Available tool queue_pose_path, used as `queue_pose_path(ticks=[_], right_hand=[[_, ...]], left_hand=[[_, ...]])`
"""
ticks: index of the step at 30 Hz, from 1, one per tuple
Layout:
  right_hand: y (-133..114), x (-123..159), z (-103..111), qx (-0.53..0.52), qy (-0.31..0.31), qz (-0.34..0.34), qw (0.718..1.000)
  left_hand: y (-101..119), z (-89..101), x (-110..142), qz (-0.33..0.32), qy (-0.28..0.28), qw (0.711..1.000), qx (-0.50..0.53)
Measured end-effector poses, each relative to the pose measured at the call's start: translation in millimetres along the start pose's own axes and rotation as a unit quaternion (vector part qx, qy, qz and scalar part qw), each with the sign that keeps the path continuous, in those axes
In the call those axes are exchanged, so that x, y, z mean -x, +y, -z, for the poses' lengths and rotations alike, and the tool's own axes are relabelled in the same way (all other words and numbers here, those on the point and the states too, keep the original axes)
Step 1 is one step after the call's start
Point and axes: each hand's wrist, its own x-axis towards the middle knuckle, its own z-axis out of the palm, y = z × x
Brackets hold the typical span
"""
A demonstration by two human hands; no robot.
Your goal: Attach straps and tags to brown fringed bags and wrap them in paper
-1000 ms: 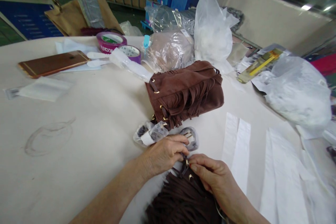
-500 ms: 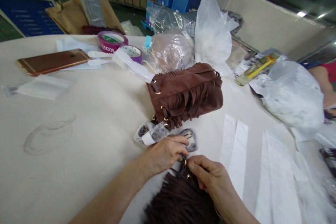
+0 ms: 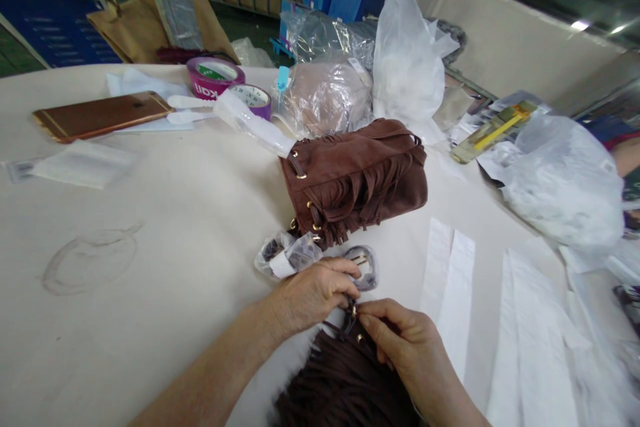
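A dark brown fringed bag (image 3: 345,380) lies at the near edge of the table. My left hand (image 3: 313,293) and my right hand (image 3: 400,340) meet at its top, both pinched on a small gold clasp (image 3: 353,310) and strap end. Just beyond my left fingers lies a strap wrapped in clear plastic (image 3: 295,255) with a buckle (image 3: 365,265). A lighter brown fringed bag (image 3: 355,177) rests on its side farther back.
A cream table (image 3: 150,227) carries a rose-gold phone (image 3: 103,115), two purple tape rolls (image 3: 216,77), plastic-wrapped bundles (image 3: 407,60), white paper strips (image 3: 447,287) and a big plastic bag (image 3: 563,177). Another person's arm (image 3: 627,157) shows at the far right.
Both hands stay pinched at the clasp with only slight finger shifts. The view has drifted a little, and the arm at the right edge has come into sight.
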Motion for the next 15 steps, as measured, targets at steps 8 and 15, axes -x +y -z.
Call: queue_pose_path(ticks=[8, 15], right_hand=[[-1.2, 1.0, -1.1, -0.004, 0.005, 0.011, 1.0], [-3.6, -0.2, -1.7, -0.013, 0.004, 0.01, 1.0]], left_hand=[[6.2, 1.7, 11.2, -0.03, 0.037, 0.998, -0.027], [18.2, 4.3, 19.2, 0.079, 0.001, 0.995, -0.061]])
